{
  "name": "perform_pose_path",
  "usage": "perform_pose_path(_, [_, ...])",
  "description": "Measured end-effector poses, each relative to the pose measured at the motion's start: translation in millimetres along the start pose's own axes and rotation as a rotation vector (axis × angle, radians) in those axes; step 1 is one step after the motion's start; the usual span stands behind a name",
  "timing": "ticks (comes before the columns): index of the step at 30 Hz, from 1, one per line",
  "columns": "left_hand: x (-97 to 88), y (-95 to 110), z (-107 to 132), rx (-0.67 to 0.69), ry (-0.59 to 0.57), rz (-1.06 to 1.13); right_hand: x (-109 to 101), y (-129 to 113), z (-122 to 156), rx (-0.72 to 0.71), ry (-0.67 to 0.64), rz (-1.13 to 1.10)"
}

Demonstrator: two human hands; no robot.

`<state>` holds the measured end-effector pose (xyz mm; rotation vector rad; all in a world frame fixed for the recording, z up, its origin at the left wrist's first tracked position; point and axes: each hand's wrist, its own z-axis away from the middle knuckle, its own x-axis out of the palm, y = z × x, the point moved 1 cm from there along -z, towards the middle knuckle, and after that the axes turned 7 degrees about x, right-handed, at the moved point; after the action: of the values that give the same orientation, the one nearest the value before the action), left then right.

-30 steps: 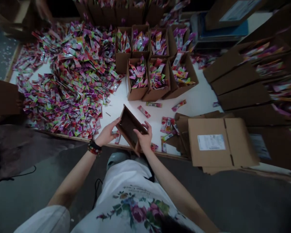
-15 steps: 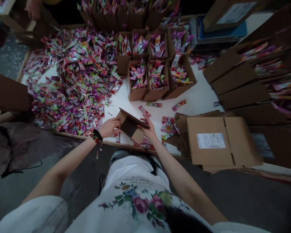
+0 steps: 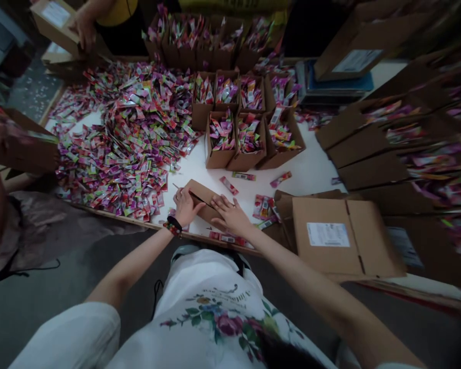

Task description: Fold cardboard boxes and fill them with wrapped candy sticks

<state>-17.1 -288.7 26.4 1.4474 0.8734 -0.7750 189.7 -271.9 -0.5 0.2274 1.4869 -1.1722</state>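
Note:
A small brown cardboard box (image 3: 205, 193) lies at the table's near edge, its top flaps folded down with a dark gap between them. My left hand (image 3: 187, 208) grips the box's left end, thumb pointing across toward the middle. Flat on the right part of the flaps rests my right hand (image 3: 230, 216), fingers stretched out. Several pink candy sachets (image 3: 228, 239) lie on the table by the box's near side. Beyond it are a loose pink sachet (image 3: 229, 185) and a green-and-pink one (image 3: 244, 176). The inside of the box is hidden.
A big heap of sachets (image 3: 126, 133) spreads over the left. Tall open cartons (image 3: 246, 160) filled with sachets stand ahead, more cartons (image 3: 363, 159) at right. Flattened cartons (image 3: 322, 218) are stacked near right. Co-workers' hands (image 3: 85, 32) show far left and at the left edge.
The box was open and tilted between my hands; now its flaps are down and it lies lower. My right hand has moved from its right side onto the top. A co-worker's arm appears at left.

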Motion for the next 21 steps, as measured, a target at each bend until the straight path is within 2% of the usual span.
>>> perform_pose_path(2, [-0.9, 8, -4, 0.028, 0.081, -0.053, 7, -7, -5, 0.066, 0.036, 0.008])
perform_pose_path(3, [-2.3, 10, -11, 0.104, 0.053, -0.086, 9, -12, -8, 0.105, 0.065, 0.008])
perform_pose_path(4, [-3.1, 11, -18, 0.205, -0.030, -0.119, 11, -17, -10, 0.146, 0.091, 0.014])
perform_pose_path(6, [-1.5, 6, -33, 0.417, -0.295, -0.173, 13, -29, -15, 0.206, 0.095, 0.051])
perform_pose_path(8, [3.7, -2, -44, 0.572, -0.528, -0.215, 15, -40, -20, 0.233, 0.022, 0.111])
perform_pose_path(10, [9.4, -11, -48, 0.668, -0.649, -0.254, 16, -45, -23, 0.245, -0.072, 0.166])
perform_pose_path(12, [13.7, -15, -48, 0.737, -0.701, -0.288, 17, -45, -25, 0.245, -0.134, 0.207])
perform_pose_path(15, [17.3, -17, -48, 0.760, -0.720, -0.349, 21, -42, -26, 0.243, -0.167, 0.240])
perform_pose_path(21, [18.1, -10, -46, 0.728, -0.685, -0.391, 28, -42, -28, 0.237, -0.067, 0.195])
